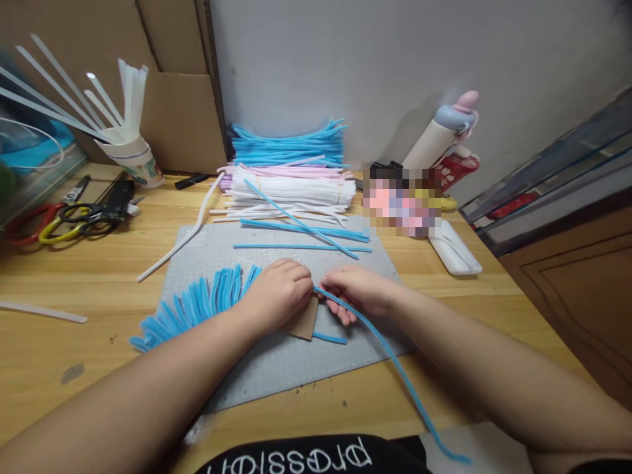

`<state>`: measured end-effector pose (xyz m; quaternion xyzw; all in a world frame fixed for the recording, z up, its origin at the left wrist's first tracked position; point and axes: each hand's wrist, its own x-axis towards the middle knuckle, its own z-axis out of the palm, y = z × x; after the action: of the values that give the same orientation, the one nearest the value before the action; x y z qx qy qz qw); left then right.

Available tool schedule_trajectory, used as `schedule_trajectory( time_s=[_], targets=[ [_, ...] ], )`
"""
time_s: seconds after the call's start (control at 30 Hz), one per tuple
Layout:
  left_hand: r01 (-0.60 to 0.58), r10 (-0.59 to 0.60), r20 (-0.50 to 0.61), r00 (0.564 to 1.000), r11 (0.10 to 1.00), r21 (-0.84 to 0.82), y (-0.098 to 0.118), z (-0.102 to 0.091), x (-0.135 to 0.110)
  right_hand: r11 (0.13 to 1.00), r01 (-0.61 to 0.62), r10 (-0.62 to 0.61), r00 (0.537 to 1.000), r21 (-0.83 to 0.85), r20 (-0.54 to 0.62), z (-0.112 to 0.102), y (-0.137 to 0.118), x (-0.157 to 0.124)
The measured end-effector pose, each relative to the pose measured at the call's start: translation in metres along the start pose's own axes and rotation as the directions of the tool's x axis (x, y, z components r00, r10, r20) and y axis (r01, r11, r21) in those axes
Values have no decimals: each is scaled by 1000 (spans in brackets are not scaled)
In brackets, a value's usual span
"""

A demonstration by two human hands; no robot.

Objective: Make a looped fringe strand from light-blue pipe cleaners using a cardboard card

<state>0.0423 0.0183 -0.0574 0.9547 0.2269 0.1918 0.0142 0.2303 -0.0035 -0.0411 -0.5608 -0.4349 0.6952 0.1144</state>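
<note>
My left hand [281, 289] is closed over a small piece of brown cardboard [305, 320], pressing it toward the mat. A long blue pipe cleaner [382, 339] comes out from under its fingertips and curves down to the right, its far end hanging near my lap. My right hand [358, 289] is palm up with curled fingers, and the pipe cleaner runs across them close to the cardboard. A short blue end [330, 338] sticks out beyond the cardboard's lower edge. Left of my left hand lies a fringe of blue pipe cleaner loops [197, 303], partly covered by my forearm.
Under the work is a grey cutting mat [257, 375]. Loose blue pipe cleaners [301, 247] lie behind my hands, before white [291, 195] and blue bundles [291, 143]. Scissors [64, 214] and a paper cup [131, 158] of strips stand left; a bottle [429, 145] is back right.
</note>
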Motion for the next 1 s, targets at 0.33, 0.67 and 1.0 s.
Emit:
schedule_trajectory(
  time_s=[0.33, 0.67, 1.0],
  targets=[
    [24, -23, -6, 1000, 1000, 18, 1, -3, 0, 899, -145, 105, 988, 413, 117, -5, 2, 4],
    [-60, 60, 20, 998, 998, -16, 0, -4, 0, 965, -7, -11, 998, 263, 66, -2, 4, 2],
    [-10, 13, 24, 1000, 995, -104, -1, -3, 0, 137, 374, -741, 653, -917, 156, 11, 20, -13]
  ],
)
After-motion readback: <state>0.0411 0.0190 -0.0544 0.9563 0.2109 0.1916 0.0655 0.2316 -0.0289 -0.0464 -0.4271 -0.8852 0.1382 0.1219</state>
